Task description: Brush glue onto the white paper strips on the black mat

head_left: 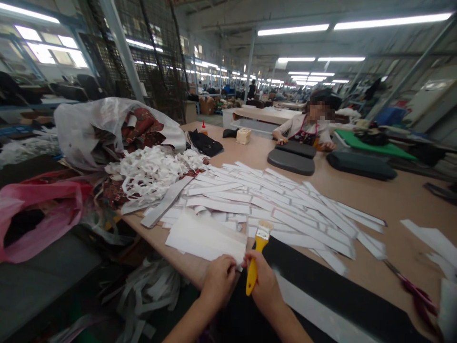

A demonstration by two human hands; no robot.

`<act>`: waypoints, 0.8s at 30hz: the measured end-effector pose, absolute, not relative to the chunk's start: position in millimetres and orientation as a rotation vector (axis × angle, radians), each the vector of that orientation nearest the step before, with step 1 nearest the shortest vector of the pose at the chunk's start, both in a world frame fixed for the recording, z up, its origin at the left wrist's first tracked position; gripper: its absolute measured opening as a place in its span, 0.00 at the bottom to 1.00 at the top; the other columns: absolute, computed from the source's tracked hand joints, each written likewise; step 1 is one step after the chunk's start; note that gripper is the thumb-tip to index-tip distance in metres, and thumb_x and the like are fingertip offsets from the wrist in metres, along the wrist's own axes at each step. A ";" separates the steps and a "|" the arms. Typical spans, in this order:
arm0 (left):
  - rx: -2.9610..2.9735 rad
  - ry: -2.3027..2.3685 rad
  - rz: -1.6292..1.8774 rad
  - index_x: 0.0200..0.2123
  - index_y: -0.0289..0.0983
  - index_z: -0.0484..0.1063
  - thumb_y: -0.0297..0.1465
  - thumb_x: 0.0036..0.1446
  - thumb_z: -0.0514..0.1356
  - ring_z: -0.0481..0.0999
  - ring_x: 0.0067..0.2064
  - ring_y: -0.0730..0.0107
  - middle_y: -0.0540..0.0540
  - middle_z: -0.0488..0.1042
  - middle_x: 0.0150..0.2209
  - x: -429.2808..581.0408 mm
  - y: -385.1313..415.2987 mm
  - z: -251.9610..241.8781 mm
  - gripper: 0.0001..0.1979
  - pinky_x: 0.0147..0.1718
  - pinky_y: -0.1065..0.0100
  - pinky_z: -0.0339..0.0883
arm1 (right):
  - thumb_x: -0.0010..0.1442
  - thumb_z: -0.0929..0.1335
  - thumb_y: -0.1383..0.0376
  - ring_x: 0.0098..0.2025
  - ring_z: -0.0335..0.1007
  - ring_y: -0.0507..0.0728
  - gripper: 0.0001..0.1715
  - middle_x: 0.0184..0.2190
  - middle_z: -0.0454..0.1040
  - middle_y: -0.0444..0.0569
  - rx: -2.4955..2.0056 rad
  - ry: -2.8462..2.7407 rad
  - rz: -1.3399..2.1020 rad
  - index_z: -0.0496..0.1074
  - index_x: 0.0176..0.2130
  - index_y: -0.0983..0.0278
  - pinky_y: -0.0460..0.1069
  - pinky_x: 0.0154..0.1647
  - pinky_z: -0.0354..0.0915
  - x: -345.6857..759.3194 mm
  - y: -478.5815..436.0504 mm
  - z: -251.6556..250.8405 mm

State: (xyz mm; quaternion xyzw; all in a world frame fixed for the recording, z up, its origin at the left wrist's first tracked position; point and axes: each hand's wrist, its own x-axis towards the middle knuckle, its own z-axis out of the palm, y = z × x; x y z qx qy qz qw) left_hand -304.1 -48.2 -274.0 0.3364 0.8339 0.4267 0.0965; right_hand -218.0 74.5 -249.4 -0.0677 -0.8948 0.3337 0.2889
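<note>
A wide white sheet [203,234] lies near the table's front edge, and my left hand [222,276] pinches its near right corner. In my right hand [264,281] is a paintbrush [252,274] with a yellow handle and pale bristles pointing up and away; its fingertips also meet the sheet's corner. To the right, a long black panel [321,281] lies with a white strip [317,309] along it. Behind the sheet many white strips [285,200] with grey edges are spread over one another.
Scissors [414,290] lie at the right. A heap of white ribbon scraps [153,171] and a plastic bag [89,128] of patterned cloth stand at the left. Across the brown table [360,205], a co-worker [310,124] handles dark padded pieces [291,162].
</note>
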 end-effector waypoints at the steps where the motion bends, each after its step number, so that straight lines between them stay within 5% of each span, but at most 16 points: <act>1: 0.966 2.461 1.277 0.28 0.38 0.70 0.24 0.51 0.51 0.71 0.37 0.67 0.47 0.73 0.32 -305.4 -48.1 -274.4 0.09 0.40 0.65 0.64 | 0.58 0.58 0.71 0.31 0.71 0.53 0.14 0.32 0.72 0.48 -0.143 -2.419 0.817 0.62 0.44 0.62 0.45 0.31 0.67 -215.2 69.0 -255.9; 5: 0.876 2.438 1.317 0.28 0.37 0.69 0.25 0.52 0.51 0.71 0.35 0.68 0.47 0.72 0.30 -313.0 -48.3 -277.2 0.08 0.38 0.66 0.65 | 0.59 0.57 0.71 0.28 0.71 0.56 0.14 0.30 0.72 0.51 -0.161 -2.502 0.491 0.65 0.43 0.63 0.48 0.28 0.67 -213.9 56.9 -280.8; 15: 0.861 2.242 1.423 0.22 0.38 0.70 0.22 0.45 0.53 0.70 0.33 0.69 0.50 0.71 0.27 -318.6 -48.8 -267.5 0.09 0.36 0.68 0.63 | 0.56 0.57 0.74 0.34 0.72 0.53 0.17 0.34 0.72 0.47 -0.301 -2.402 0.862 0.62 0.45 0.62 0.46 0.34 0.69 -212.4 69.0 -274.3; 24: 0.217 2.056 1.929 0.19 0.34 0.69 0.23 0.42 0.61 0.64 0.20 0.75 0.54 0.65 0.16 -339.1 -59.4 -255.3 0.04 0.21 0.72 0.60 | 0.58 0.56 0.74 0.25 0.66 0.56 0.18 0.28 0.71 0.51 -0.090 -2.512 0.198 0.64 0.46 0.64 0.49 0.25 0.64 -218.0 50.5 -278.4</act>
